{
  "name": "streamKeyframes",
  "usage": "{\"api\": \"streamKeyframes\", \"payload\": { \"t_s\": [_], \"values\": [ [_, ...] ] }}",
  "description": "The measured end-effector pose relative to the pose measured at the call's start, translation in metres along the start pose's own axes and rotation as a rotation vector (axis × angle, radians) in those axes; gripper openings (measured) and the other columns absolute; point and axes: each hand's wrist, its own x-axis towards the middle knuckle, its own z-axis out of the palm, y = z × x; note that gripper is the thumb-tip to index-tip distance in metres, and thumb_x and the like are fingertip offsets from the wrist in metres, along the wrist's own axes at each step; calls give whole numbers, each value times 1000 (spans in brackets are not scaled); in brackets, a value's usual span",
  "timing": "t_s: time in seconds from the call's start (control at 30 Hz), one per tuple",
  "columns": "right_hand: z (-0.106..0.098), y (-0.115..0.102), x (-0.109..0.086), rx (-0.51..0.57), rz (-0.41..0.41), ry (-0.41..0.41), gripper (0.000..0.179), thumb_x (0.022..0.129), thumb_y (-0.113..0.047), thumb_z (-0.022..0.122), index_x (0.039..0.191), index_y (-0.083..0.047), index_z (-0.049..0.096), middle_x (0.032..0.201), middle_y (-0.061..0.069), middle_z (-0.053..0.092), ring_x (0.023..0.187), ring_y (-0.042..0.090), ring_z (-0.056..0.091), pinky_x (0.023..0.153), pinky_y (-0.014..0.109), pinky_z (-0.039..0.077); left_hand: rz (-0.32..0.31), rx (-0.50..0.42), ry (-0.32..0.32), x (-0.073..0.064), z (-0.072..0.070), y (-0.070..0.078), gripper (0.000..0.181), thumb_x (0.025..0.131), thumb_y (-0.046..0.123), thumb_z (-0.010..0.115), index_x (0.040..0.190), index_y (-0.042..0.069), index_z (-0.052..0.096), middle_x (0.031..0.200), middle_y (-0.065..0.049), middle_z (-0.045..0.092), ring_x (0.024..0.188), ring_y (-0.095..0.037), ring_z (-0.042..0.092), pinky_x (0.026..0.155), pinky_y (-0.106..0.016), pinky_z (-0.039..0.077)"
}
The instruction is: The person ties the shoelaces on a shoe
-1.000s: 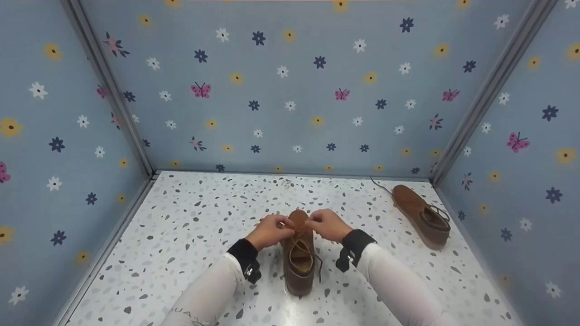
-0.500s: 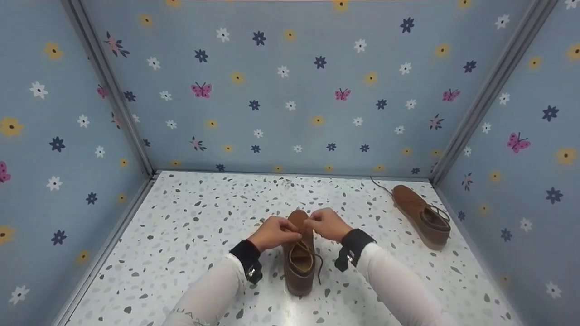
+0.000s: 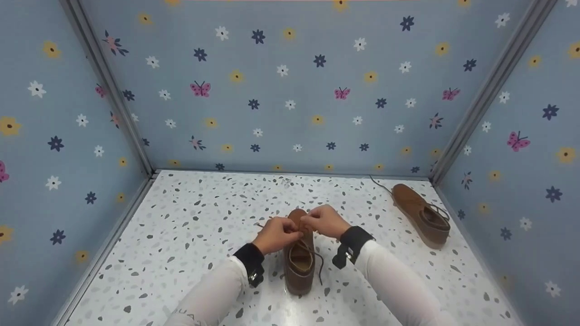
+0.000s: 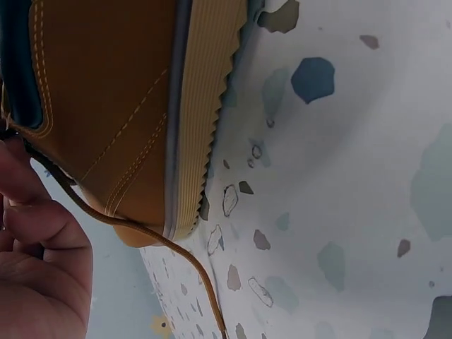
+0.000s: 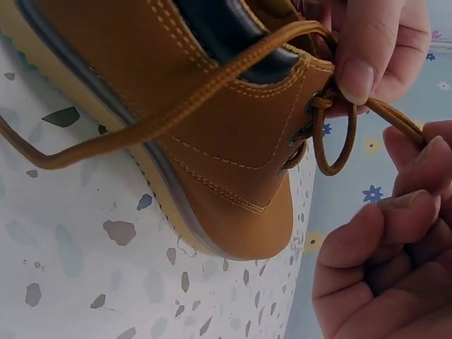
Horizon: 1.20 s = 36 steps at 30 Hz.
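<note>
A brown lace-up shoe [image 3: 299, 283] stands upright on the speckled surface, toe pointing away from me. Over its lacing, my left hand [image 3: 274, 234] pinches the shoelace between thumb and fingers. In the right wrist view, a small loop of shoelace [image 5: 333, 170] hangs below the left thumb. My right hand [image 3: 327, 221] is close by on the right, gripping a stretch of the same lace that runs out from the left fingertips. A long loose lace end [image 4: 192, 263] drapes down the shoe's side. Both hands hide most of the eyelets.
A second brown shoe [image 3: 419, 216] lies at the back right, its lace trailing toward the back wall [image 3: 290, 90]. Flower-patterned panels enclose the white speckled surface [image 3: 204, 203] at the back and on both sides.
My left hand has shifted slightly right over the lacing, and a lace end now shows beyond its left side. My right hand has moved slightly left and away from me.
</note>
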Motion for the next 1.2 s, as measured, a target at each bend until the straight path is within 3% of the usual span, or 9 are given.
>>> {"api": "streamKeyframes", "payload": {
  "t_s": [0.1, 0.33, 0.6, 0.7, 0.87, 1.2],
  "values": [
    [-3, 1, 0, -12, -16, 19, 42, 104, -31, 62, 79, 2, 68, 58, -7, 50, 55, 9, 50, 59, 27, 44, 2, -4, 9, 0, 2, -2, 11, 92, 22, 75, 84, 15, 78, 80, 5, 71, 70, -6, 59, 65, -24, 50],
    [-18, 4, -2, 15, 2, 67, 28, 103, -29, 61, 97, -8, 79, 62, -8, 51, 56, 9, 50, 62, 27, 47, -30, -50, 27, -3, 4, -5, 13, 94, 24, 75, 85, 15, 78, 82, 5, 70, 73, -8, 60, 69, -26, 51],
    [-28, 16, -8, 30, 33, 128, 20, 102, -29, 64, 97, -15, 78, 74, -5, 61, 64, 11, 56, 64, 27, 49, -104, -153, 0, -3, 3, -7, 15, 95, 26, 75, 93, 11, 79, 86, 4, 71, 74, -9, 62, 68, -25, 52],
    [-27, 21, -12, 16, 0, 140, 18, 102, -27, 66, 95, -15, 77, 79, -1, 66, 68, 11, 57, 68, 29, 50, -125, -205, -5, -3, 4, -7, 17, 95, 24, 74, 95, 8, 79, 83, 5, 70, 72, -8, 62, 66, -24, 52],
    [-21, 29, -19, -23, -54, 113, 15, 102, -25, 67, 97, -14, 77, 89, 1, 73, 76, 11, 60, 74, 31, 51, -161, -256, -3, -3, 5, -8, 18, 95, 23, 73, 98, 6, 78, 81, 5, 68, 69, -8, 62, 64, -23, 51],
    [-1, 38, -32, -50, -135, -22, 12, 95, -29, 77, 92, -17, 77, 88, -2, 73, 76, 6, 60, 71, 25, 51, -199, -261, -29, -1, 5, -7, 17, 96, 24, 70, 99, 7, 76, 79, 6, 65, 68, -10, 60, 61, -23, 49]
  ]
}}
